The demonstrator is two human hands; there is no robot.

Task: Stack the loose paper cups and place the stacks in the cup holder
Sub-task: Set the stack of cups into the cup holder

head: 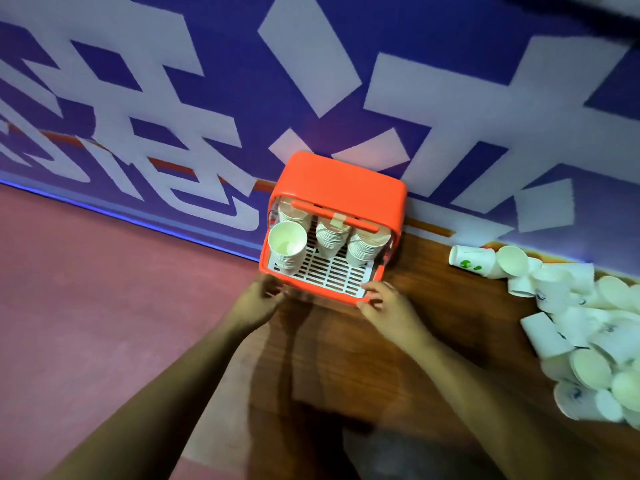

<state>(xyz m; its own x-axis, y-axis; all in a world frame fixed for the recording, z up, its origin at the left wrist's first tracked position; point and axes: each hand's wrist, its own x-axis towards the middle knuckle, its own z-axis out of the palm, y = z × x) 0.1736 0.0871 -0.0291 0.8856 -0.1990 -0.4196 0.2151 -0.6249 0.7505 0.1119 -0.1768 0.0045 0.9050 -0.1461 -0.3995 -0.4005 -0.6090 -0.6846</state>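
Observation:
An orange cup holder (341, 183) with a white slotted floor stands on the wooden table against the wall. Inside it are three stacks of white paper cups; the front left stack (288, 247) shows its open mouth. My left hand (258, 301) is at the holder's front left corner, fingers curled by the rim. My right hand (384, 306) grips the front right corner, thumb under the edge. A heap of loose paper cups (588, 330) lies on the table at the right.
The wooden table (346, 341) ends at its left edge near my left arm, with red floor (104, 289) beyond. A blue and white patterned wall (311, 81) rises right behind the holder.

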